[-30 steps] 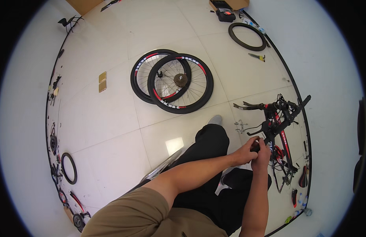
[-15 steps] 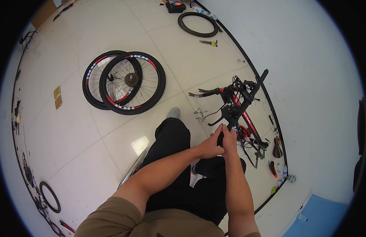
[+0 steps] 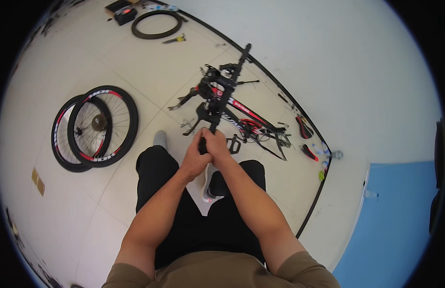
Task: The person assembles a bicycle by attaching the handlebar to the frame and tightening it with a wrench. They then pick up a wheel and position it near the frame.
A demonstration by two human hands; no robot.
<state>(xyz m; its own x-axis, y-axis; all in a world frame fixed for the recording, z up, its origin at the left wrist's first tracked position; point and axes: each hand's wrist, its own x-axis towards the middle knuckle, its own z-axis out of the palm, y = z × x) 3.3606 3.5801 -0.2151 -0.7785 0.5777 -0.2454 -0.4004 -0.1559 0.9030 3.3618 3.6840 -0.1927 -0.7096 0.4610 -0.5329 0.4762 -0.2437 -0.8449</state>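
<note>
A black handlebar (image 3: 234, 72) runs away from me, fitted to a red and black bicycle frame (image 3: 249, 113) that has no wheels in it. My left hand (image 3: 196, 157) is closed around the grip (image 3: 203, 145) at the handlebar's near end. Pressed against it from the right, my right hand (image 3: 216, 145) is closed on the same grip. Just beyond my hands sits a brake lever (image 3: 193, 126). The black fork (image 3: 183, 100) points to the left, and a pedal (image 3: 233, 144) shows close by my right hand.
Two wheels with tyres (image 3: 132, 137) overlap on the floor at the left. A loose tyre (image 3: 156, 25) and a yellow-handled tool (image 3: 175, 39) lie at the far side. Along the right wall are a saddle (image 3: 304, 127) and several bottles. My shoe (image 3: 161, 139) stands between wheels and frame.
The view has turned, so the wheels, frame and wall appear farther left. Both hands stay on the grip, and more of the frame and a pedal now show.
</note>
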